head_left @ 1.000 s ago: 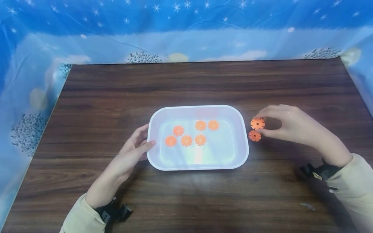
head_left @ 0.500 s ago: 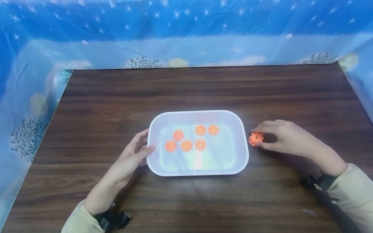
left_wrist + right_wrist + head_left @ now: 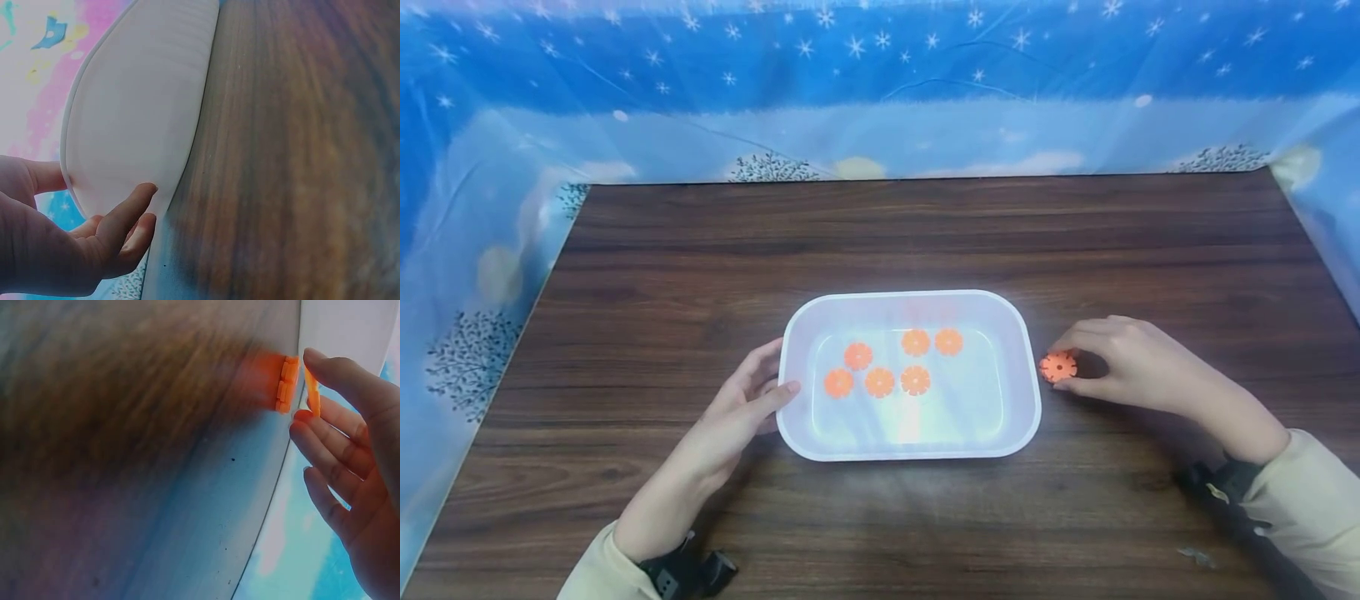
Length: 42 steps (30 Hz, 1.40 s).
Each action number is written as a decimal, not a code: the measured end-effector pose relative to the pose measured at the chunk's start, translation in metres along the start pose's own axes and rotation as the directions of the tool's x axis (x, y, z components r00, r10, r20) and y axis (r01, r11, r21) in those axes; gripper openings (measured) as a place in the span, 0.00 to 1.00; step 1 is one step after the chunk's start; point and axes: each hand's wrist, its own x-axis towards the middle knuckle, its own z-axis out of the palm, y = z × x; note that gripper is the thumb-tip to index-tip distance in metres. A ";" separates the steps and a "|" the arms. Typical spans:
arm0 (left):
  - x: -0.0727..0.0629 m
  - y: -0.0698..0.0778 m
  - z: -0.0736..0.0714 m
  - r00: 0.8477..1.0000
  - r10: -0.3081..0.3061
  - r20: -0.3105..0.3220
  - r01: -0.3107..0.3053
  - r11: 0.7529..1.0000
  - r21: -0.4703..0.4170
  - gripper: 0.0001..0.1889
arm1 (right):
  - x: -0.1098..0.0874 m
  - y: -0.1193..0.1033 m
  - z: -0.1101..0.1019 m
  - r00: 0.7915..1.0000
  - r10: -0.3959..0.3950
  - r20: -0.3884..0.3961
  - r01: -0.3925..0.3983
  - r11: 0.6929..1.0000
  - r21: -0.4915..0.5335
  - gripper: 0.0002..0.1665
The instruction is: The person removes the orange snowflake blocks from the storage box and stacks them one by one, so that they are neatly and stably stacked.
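A white plastic tray [image 3: 977,417] holds several orange notched discs [image 3: 880,382] lying flat on its floor. My left hand [image 3: 737,417] grips the tray's left end, thumb over the rim and fingers against the outer wall, as the left wrist view also shows. Just past the tray's right end, my right hand [image 3: 1135,367] pinches one orange notched disc [image 3: 312,390] by its edges between thumb and fingers. A short stack of similar discs [image 3: 287,384] stands on the table close beneath it; in the head view the pinched disc hides most of that stack.
The tray stands on a dark wood-grain table [image 3: 925,233]. A blue patterned cloth [image 3: 910,108] rises along the table's back and sides. A small translucent scrap [image 3: 1195,556] lies on the table near the right sleeve.
My right hand has come down toward the table with the disc, which now overlaps the discs beneath it. My left hand stays on the tray, and the head view has tilted slightly.
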 end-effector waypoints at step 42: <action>0.000 -0.001 -0.001 1.000 -0.021 0.007 0.021 1.000 -0.009 0.33 | 0.019 -0.017 -0.017 0.971 -0.025 -0.239 0.030 0.999 0.020 0.31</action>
